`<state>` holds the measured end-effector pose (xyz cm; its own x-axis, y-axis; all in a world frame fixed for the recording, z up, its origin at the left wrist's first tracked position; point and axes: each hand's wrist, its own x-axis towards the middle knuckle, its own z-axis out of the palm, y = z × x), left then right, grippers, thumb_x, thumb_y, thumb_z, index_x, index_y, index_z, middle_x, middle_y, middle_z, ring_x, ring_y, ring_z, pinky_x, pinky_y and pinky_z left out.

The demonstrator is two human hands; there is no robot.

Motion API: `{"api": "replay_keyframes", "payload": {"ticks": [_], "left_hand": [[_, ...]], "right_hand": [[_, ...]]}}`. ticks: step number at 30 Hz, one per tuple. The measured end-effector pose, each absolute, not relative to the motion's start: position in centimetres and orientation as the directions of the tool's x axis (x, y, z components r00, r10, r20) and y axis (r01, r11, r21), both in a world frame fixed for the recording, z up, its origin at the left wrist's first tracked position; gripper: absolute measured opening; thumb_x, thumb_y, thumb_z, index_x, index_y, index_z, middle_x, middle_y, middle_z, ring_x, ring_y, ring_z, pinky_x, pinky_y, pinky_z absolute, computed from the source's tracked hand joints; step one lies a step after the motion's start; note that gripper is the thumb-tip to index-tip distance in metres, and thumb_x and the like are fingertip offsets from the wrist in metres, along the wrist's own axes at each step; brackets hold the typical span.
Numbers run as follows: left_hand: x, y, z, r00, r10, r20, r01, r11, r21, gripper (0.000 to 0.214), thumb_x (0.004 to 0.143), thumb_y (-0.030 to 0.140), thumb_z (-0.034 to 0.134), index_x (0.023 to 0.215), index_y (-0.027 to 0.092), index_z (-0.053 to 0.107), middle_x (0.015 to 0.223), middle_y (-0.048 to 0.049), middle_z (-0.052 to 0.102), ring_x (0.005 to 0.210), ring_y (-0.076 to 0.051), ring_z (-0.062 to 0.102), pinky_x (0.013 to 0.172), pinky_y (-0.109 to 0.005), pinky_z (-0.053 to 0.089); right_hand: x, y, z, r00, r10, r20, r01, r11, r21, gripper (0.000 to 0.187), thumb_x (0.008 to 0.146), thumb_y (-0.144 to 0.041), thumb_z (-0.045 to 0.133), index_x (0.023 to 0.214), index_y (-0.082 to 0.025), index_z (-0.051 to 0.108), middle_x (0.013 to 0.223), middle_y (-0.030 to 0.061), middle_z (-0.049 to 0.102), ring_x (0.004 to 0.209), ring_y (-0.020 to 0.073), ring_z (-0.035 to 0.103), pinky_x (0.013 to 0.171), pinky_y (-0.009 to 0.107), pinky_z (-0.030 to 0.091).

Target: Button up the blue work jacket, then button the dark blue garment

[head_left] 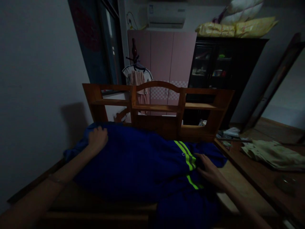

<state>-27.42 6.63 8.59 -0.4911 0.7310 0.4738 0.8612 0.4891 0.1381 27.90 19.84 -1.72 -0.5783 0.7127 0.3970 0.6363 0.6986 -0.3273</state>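
A dark blue garment (140, 162) with a bright yellow-green stripe (187, 157) lies spread over a wooden surface (238, 181) in front of me. My left hand (97, 138) rests at its far left corner, fingers curled down onto the cloth as if gripping it. My right hand (209, 171) lies on the right part of the garment beside the stripe, fingers bent and pressing or pinching the fabric. The room is dim and finger detail is hard to read.
A wooden shelf unit (157, 108) stands just behind the garment. A light green cloth (274, 154) lies on a wooden surface at right. Behind are a pink wardrobe (164, 60), a dark cabinet (224, 70) topped with bedding, hanging clothes (138, 79) and a wall at left.
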Motion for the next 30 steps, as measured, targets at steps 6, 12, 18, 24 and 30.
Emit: {"api": "replay_keyframes", "payload": {"ticks": [6, 12, 18, 24, 30], "left_hand": [[-10.9, 11.0, 9.8, 0.096, 0.872, 0.481, 0.954, -0.218, 0.205, 0.031, 0.09, 0.04, 0.037, 0.104, 0.022, 0.058, 0.106, -0.0067, 0.057, 0.095, -0.02, 0.055, 0.084, -0.03, 0.042], [1.0, 14.9, 1.5, 0.255, 0.878, 0.405, 0.735, -0.448, 0.509, 0.047, 0.072, 0.049, 0.065, 0.108, 0.02, 0.058, 0.1, -0.0082, 0.06, 0.095, -0.024, 0.055, 0.082, -0.033, 0.042], [1.5, 18.2, -1.3, 0.147, 0.9, 0.409, 0.701, -0.387, 0.599, 0.015, 0.073, 0.023, 0.063, 0.087, 0.02, 0.059, 0.082, -0.0031, 0.059, 0.081, -0.02, 0.054, 0.074, -0.031, 0.04], [0.3, 18.6, -2.4, -0.109, 0.865, 0.489, 0.601, -0.334, 0.726, 0.021, 0.07, 0.007, 0.052, 0.083, 0.022, 0.053, 0.08, 0.0001, 0.055, 0.077, -0.016, 0.053, 0.072, -0.028, 0.041], [-0.3, 20.1, -4.4, -0.136, 0.919, 0.371, 0.449, -0.276, 0.85, 0.015, 0.073, 0.026, 0.06, 0.088, 0.024, 0.057, 0.09, -0.0022, 0.062, 0.091, -0.02, 0.057, 0.084, -0.032, 0.043]], "right_hand": [[24.8, 19.7, 3.4, -0.503, 0.715, 0.486, 0.573, 0.697, -0.432, 0.046, 0.084, -0.036, 0.051, 0.127, -0.021, 0.045, 0.117, 0.0089, 0.054, 0.11, 0.0233, 0.05, 0.096, 0.041, 0.039], [22.8, 20.6, 2.5, -0.672, 0.663, 0.329, 0.499, 0.734, -0.461, 0.048, 0.073, -0.023, 0.062, 0.12, -0.019, 0.054, 0.108, 0.0079, 0.059, 0.101, 0.0221, 0.055, 0.088, 0.034, 0.043], [21.9, 23.5, 1.8, -0.656, 0.666, 0.355, 0.474, 0.73, -0.493, 0.026, 0.073, -0.016, 0.059, 0.098, -0.019, 0.062, 0.092, 0.0037, 0.062, 0.086, 0.0184, 0.057, 0.077, 0.028, 0.043], [18.3, 25.7, 0.5, -0.579, 0.662, 0.476, 0.344, 0.728, -0.593, 0.021, 0.073, -0.016, 0.058, 0.094, -0.019, 0.059, 0.093, 0.0026, 0.062, 0.089, 0.0182, 0.056, 0.078, 0.028, 0.043], [18.1, 26.5, -1.9, -0.607, 0.697, 0.381, 0.285, 0.639, -0.715, 0.02, 0.074, -0.029, 0.064, 0.092, -0.018, 0.063, 0.083, 0.0005, 0.063, 0.075, 0.0159, 0.057, 0.066, 0.024, 0.043]]}}
